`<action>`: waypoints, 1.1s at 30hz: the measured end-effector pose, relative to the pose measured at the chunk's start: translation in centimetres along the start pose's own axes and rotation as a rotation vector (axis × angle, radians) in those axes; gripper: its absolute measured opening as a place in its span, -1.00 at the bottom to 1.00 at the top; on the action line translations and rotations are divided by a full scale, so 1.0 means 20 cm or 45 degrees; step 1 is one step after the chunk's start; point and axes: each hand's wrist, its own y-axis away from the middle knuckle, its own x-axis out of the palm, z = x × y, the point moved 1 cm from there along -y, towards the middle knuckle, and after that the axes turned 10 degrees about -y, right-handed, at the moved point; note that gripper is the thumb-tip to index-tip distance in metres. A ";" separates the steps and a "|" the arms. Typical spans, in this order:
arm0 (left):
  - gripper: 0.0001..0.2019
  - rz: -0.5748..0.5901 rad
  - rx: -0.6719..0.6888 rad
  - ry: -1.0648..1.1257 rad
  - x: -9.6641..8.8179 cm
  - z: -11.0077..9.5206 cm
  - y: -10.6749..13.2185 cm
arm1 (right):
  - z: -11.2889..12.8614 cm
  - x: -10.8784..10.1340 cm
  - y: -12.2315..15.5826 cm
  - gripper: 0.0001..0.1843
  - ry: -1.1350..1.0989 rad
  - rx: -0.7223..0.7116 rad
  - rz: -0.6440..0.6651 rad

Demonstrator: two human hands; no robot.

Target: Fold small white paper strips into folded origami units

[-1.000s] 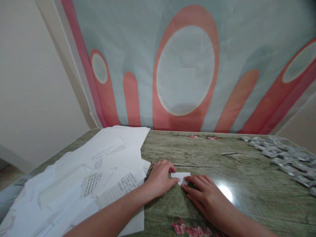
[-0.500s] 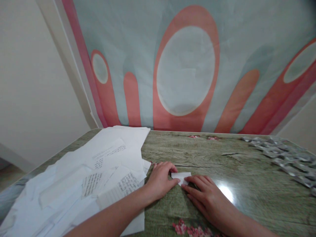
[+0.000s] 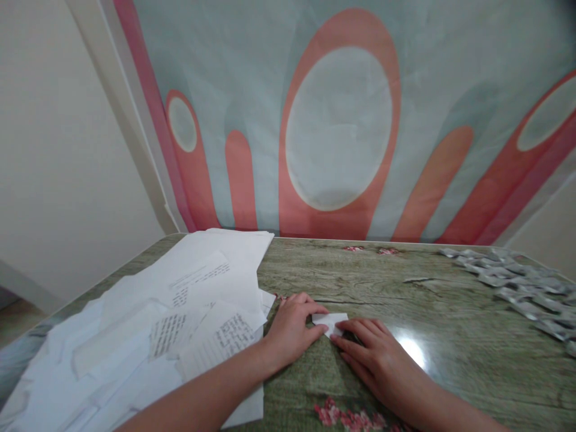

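Between my two hands a small folded piece of white paper [image 3: 330, 321] lies on the wood-patterned table. My left hand [image 3: 293, 327] grips its left end, with the thumb at the near side and the index finger along the far edge. From the right, my right hand [image 3: 371, 354] pinches the paper's right end with thumb and forefinger. The remaining right fingers are bent close together. Part of the paper is covered by my fingertips, so its full shape is hidden.
A broad heap of white paper sheets [image 3: 135, 324], some with writing, spreads over the table's left side. Several rows of folded grey-white pieces [image 3: 531, 294] lie at the right. Behind the table's far edge hangs a patterned cloth [image 3: 337, 126]. The tabletop [image 3: 342, 276] has printed flowers.
My left index finger has straightened and moved slightly right along the paper's far edge. My right hand and the paper are nearly still.
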 end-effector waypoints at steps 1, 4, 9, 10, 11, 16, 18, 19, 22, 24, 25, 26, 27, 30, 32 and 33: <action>-0.75 0.001 0.001 0.006 0.00 0.00 0.00 | 0.00 0.00 0.00 -0.70 0.004 -0.010 -0.008; -0.77 -0.010 0.007 0.024 0.00 -0.01 0.00 | -0.01 0.00 0.00 -0.70 0.004 -0.028 -0.014; -0.83 -0.027 0.061 0.055 0.00 -0.01 0.00 | 0.00 0.00 0.00 -0.70 -0.022 0.006 0.008; -0.83 -0.026 0.071 0.056 0.00 -0.01 0.00 | 0.00 0.00 0.00 -0.70 -0.022 0.005 0.008; -0.84 -0.022 0.079 0.055 0.00 -0.02 0.00 | 0.01 0.00 0.00 -0.70 -0.021 -0.001 0.007; -0.85 0.011 0.089 0.052 0.00 -0.02 -0.01 | 0.01 0.00 -0.01 -0.71 0.000 -0.032 -0.023; -0.86 0.015 0.094 0.054 0.01 -0.02 0.00 | 0.02 0.00 -0.01 -0.70 0.004 -0.036 -0.030; -0.87 0.012 0.098 0.055 0.01 -0.02 0.00 | 0.02 0.00 -0.01 -0.69 0.003 -0.033 -0.025; -0.87 0.000 0.113 0.054 0.01 -0.02 0.00 | 0.02 0.00 -0.01 -0.71 0.004 -0.016 -0.004; -0.87 -0.005 0.121 0.054 0.01 -0.02 0.00 | 0.02 0.00 -0.01 -0.72 0.012 -0.022 -0.008; -0.87 -0.004 0.122 0.054 0.01 -0.02 0.00 | 0.02 0.00 -0.01 -0.72 0.016 -0.030 -0.016; -0.87 -0.002 0.122 0.053 0.01 -0.02 0.00 | 0.02 0.00 -0.01 -0.72 0.019 -0.037 -0.023; -0.87 0.000 0.122 0.052 0.01 -0.02 0.00 | 0.02 0.00 -0.01 -0.71 0.021 -0.042 -0.028; -0.87 0.012 0.122 0.037 0.01 -0.02 0.00 | 0.02 0.00 -0.01 -0.71 0.021 -0.043 -0.026; -0.86 0.023 0.125 0.024 0.01 -0.02 0.00 | 0.02 0.00 -0.01 -0.72 0.019 -0.051 -0.023; -0.86 0.026 0.127 0.019 0.01 -0.02 0.00 | 0.02 0.00 -0.01 -0.73 0.017 -0.058 -0.026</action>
